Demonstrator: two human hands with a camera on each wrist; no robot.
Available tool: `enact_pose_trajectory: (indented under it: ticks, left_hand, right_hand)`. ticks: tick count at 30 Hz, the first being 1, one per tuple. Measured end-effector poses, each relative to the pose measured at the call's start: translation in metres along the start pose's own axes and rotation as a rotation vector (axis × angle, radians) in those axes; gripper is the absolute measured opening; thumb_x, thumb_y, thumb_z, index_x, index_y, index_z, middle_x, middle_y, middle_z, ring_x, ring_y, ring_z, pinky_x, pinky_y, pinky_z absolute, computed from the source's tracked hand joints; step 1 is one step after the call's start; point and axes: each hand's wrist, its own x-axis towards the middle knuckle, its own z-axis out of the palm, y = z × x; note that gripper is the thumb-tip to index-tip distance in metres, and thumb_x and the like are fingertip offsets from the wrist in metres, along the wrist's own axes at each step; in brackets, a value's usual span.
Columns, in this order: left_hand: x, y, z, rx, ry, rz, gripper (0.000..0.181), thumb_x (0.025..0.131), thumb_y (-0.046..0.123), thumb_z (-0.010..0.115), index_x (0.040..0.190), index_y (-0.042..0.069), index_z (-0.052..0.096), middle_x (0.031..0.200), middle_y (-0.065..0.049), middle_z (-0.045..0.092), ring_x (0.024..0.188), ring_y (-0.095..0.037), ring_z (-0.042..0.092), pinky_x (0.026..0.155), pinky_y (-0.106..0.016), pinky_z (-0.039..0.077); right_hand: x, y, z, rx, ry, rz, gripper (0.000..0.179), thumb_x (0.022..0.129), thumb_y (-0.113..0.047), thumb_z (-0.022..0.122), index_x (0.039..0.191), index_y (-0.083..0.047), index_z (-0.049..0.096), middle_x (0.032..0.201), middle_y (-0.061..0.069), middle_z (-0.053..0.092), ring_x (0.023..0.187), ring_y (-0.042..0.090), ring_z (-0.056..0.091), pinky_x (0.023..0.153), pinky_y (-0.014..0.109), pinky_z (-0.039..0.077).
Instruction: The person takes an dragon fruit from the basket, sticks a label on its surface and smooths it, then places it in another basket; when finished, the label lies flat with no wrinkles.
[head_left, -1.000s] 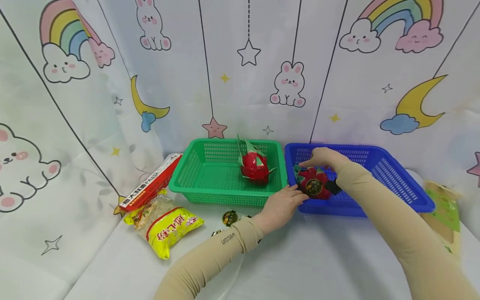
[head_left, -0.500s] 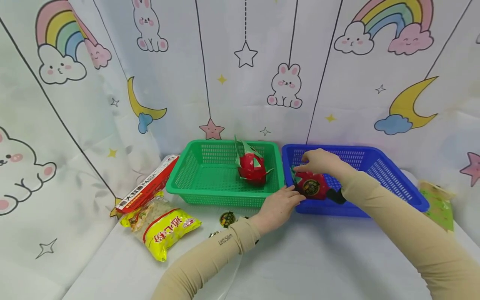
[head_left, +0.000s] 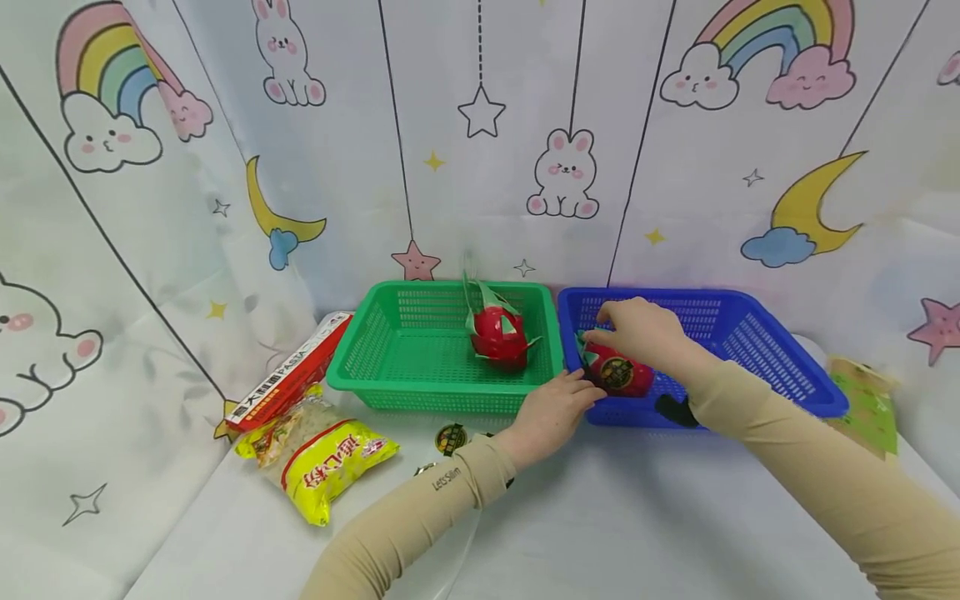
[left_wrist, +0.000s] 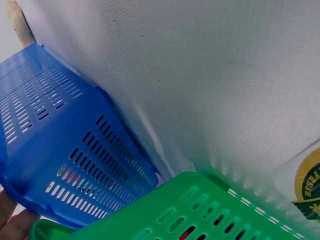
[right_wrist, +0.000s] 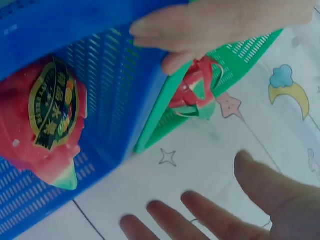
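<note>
So the right hand (head_left: 648,333) is hovering over the blue basket (head_left: 772,354), and going by the right wrist view it's holding nothing: the fingers are spreading wide, thumb well apart from the rest. Just beside it, a red dragon fruit (head_left: 633,383) is lying in the near left corner of that basket, wearing a dark round label (right_wrist: 54,105) with gold edging and Chinese characters on the side facing up. Its green tips are pointing mostly toward the left.

The left hand (head_left: 553,418) is resting at the near left corner of the blue basket, fingers lying fairly straight and touching the rim, not wrapping around anything that I can see. Both arms are wearing tan sleeves.

Right next door on the left, the green basket (head_left: 442,400) is holding a second dragon fruit (head_left: 501,337), sitting toward its right side with long green leaves sticking up.

Elsewhere on the white table (head_left: 600,517), another round label (head_left: 451,439) is lying near the green basket. Over on the left, a yellow pasta bag (head_left: 318,457) is slumping in front of a red and white pasta box (head_left: 288,375). A green package (head_left: 866,408) is peeking out on the far right, and a cartoon-print curtain (head_left: 465,200) is hanging behind everything.
</note>
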Motion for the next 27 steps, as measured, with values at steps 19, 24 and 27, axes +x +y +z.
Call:
enact_pose_trajectory:
  ticks: [19, 24, 27]
  left_hand:
    - [-0.004, 0.000, -0.004, -0.001, -0.043, 0.031, 0.029, 0.092, 0.021, 0.057, 0.120, 0.014, 0.061, 0.120, -0.002, 0.062, 0.124, -0.020, 0.049, 0.107, -0.034, 0.034]
    - [-0.008, 0.001, -0.006, -0.007, 0.012, 0.033, 0.028, 0.092, 0.023, 0.057, 0.118, 0.012, 0.062, 0.118, -0.003, 0.062, 0.121, -0.021, 0.052, 0.105, -0.033, 0.037]
    - [-0.012, 0.003, -0.010, 0.040, 0.061, 0.061, 0.024, 0.091, 0.024, 0.058, 0.112, 0.014, 0.064, 0.112, 0.000, 0.065, 0.113, -0.019, 0.057, 0.100, -0.030, 0.042]
  right_hand:
    - [-0.029, 0.004, 0.047, 0.080, 0.307, -0.010, 0.030, 0.087, -0.035, 0.062, 0.094, -0.007, 0.067, 0.077, 0.009, 0.067, 0.052, 0.016, 0.054, 0.038, 0.024, 0.040]
    - [-0.036, 0.006, 0.060, 0.094, 0.402, -0.068, 0.026, 0.087, -0.032, 0.063, 0.091, -0.008, 0.069, 0.075, 0.006, 0.066, 0.053, 0.015, 0.055, 0.039, 0.023, 0.038]
    - [-0.041, 0.006, 0.065, 0.102, 0.451, -0.081, 0.024, 0.086, -0.031, 0.064, 0.088, -0.008, 0.069, 0.068, 0.003, 0.061, 0.050, 0.013, 0.050, 0.038, 0.023, 0.035]
